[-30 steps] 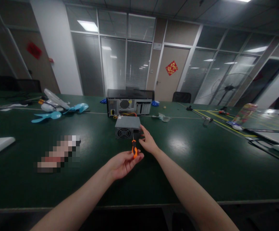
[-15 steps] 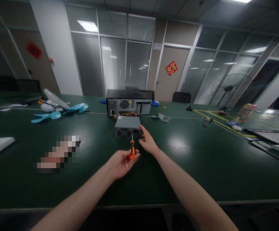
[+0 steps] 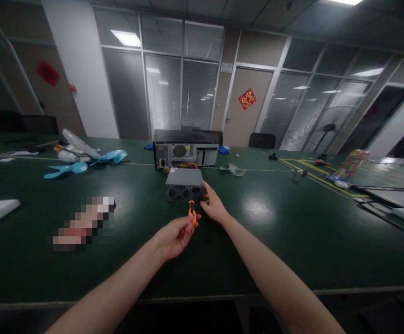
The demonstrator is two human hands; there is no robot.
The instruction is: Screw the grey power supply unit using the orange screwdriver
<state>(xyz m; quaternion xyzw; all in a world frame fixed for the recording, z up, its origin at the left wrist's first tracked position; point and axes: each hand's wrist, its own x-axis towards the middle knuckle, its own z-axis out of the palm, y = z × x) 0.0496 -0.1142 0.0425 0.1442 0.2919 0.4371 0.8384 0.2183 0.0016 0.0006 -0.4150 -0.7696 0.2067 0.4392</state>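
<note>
My left hand (image 3: 176,236) is closed on an orange and black screwdriver (image 3: 192,214), which points at the vented face of a grey power supply box (image 3: 184,178). Whether its tip touches the box cannot be made out. At the right side of the box is my right hand (image 3: 215,204), fingers apart, the fingertips against its edge. Just behind the box stands a black and grey computer case (image 3: 188,150), its rear panel facing me. Coloured wires (image 3: 187,165) lie between the two.
Blue scoop-like pieces (image 3: 70,169) and white parts (image 3: 80,147) lie at the left. A clear piece (image 3: 234,170) is right of the case. Farther right are a bottle (image 3: 353,162) and yellow lines on the green table (image 3: 292,241). A pixelated item (image 3: 83,225) lies at left.
The fingers of my left hand have shifted around the screwdriver handle, which has turned slightly and sits a little higher. My right hand stays at the box.
</note>
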